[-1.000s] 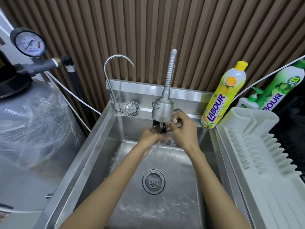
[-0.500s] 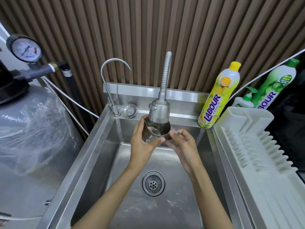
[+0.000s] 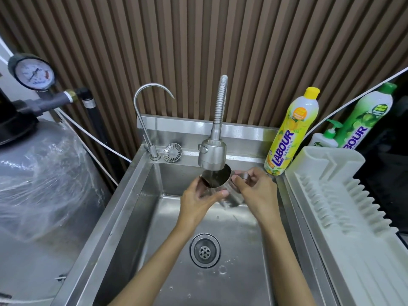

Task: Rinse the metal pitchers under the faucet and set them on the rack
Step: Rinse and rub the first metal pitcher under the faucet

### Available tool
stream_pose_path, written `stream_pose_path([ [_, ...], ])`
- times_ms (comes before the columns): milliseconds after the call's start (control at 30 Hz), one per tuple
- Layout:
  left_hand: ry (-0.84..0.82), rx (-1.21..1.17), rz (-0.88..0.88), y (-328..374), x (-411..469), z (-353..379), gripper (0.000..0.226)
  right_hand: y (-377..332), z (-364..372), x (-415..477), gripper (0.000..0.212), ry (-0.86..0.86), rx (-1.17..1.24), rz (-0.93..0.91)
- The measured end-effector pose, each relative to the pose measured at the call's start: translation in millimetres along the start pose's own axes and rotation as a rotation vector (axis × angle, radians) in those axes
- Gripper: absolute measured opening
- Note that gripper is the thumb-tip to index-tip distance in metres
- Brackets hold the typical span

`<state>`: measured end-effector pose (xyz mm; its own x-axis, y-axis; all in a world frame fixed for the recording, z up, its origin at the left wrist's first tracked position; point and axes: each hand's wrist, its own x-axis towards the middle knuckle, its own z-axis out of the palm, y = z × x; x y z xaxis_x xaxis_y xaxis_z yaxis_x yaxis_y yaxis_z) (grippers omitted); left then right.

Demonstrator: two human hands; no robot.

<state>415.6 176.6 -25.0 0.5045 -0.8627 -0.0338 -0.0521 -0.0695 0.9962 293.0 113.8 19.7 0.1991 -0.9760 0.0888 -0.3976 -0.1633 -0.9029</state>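
Observation:
A small metal pitcher (image 3: 215, 178) is held directly under the spray head of the flexible faucet (image 3: 212, 153), and water runs into its open mouth. My left hand (image 3: 196, 200) wraps the pitcher's left side and front. My right hand (image 3: 256, 191) pinches the pitcher's handle on the right. The pitcher tilts with its mouth toward the back left. The white plastic drying rack (image 3: 344, 208) stands to the right of the sink with nothing on it.
The steel sink (image 3: 123, 208) has a round drain (image 3: 205, 250) in its floor. A thin gooseneck tap (image 3: 146, 120) and a loose strainer (image 3: 172, 152) sit on the back ledge. Yellow (image 3: 291, 133) and green (image 3: 364, 115) detergent bottles stand at the back right. A wrapped grey tank (image 3: 39, 184) fills the left.
Water was off half a second ago and now pours into the pitcher. The pitcher has shifted slightly right under the spray head, and my right hand now grips its handle.

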Motion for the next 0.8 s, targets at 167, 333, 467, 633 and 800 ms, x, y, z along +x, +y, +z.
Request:
stream_pose_path([
  [167, 0.113, -0.094, 0.171, 16, 7, -2, 0.076, 3, 11, 3, 0.023, -0.163, 0.630, 0.117],
  [333, 0.249, 0.161, 0.228, 29, -5, -9, 0.088, 13, 21, 0, 0.017, -0.322, 0.864, 0.289],
  [467, 0.240, 0.303, 0.145, 30, -13, -16, 0.080, 7, 13, -6, 0.021, -0.255, 0.515, 0.308],
  [633, 0.078, 0.152, -0.008, 16, -10, -12, 0.066, -3, -1, -3, 0.023, -0.025, 0.075, 0.133],
  [800, 0.005, -0.073, 0.019, 13, 8, -2, 0.054, -8, 6, -2, 0.022, 0.017, 0.201, 0.054],
])
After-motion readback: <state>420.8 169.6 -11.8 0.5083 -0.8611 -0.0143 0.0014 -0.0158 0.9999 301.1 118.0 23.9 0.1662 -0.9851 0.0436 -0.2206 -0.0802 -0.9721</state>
